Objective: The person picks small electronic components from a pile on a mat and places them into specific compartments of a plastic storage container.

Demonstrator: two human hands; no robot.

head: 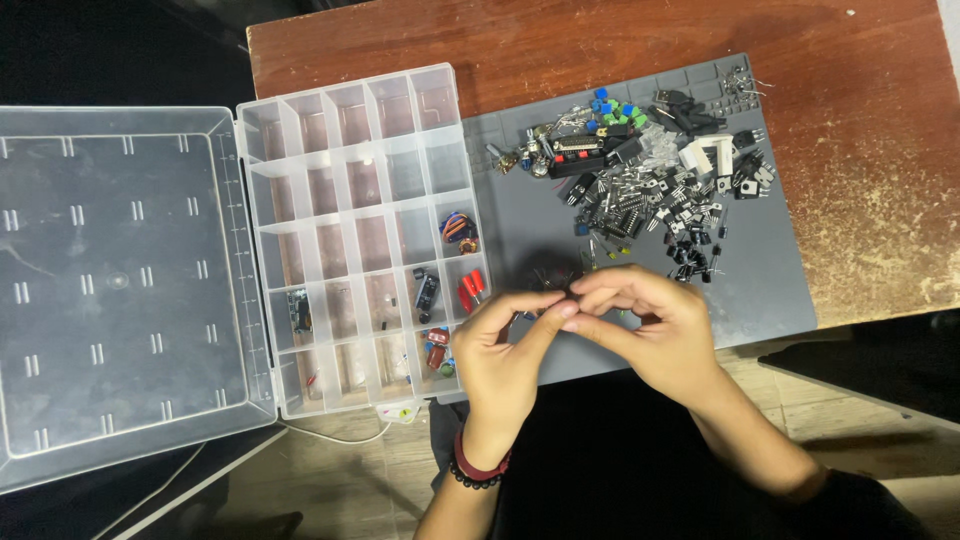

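On the far left the clear lid [110, 290] of an organiser box [355, 240] lies flung flat open, hanging past the table edge, so every compartment is free to reach from above. Most compartments look bare. A few along the right side and lower rows hold small parts: a bundle of coloured wire [459, 229], a dark part [426, 290], red pieces [471, 288], and a small dark board [299, 311] further left. The box sits just beside a grey mat [770, 280], which lies on the worn wooden table [860, 130] and keeps the loose bits from rolling off.

The left hand [497, 350] rises from below, wrist bent inward and circled by a red and a black beaded bracelet [478, 470], thumb and forefinger pinched together. The right hand [655, 325] comes in from the lower right, fingers curled over and meeting the left fingertips above the mat's near edge. Between them they pinch a tiny dark part [568, 292], mostly hidden by the fingers; which hand bears it I cannot tell.

Further right, at the back of the mat, a heap of parts [650, 180] lies spread within reach: black chips, blue and green pieces, white blocks, metal legs.
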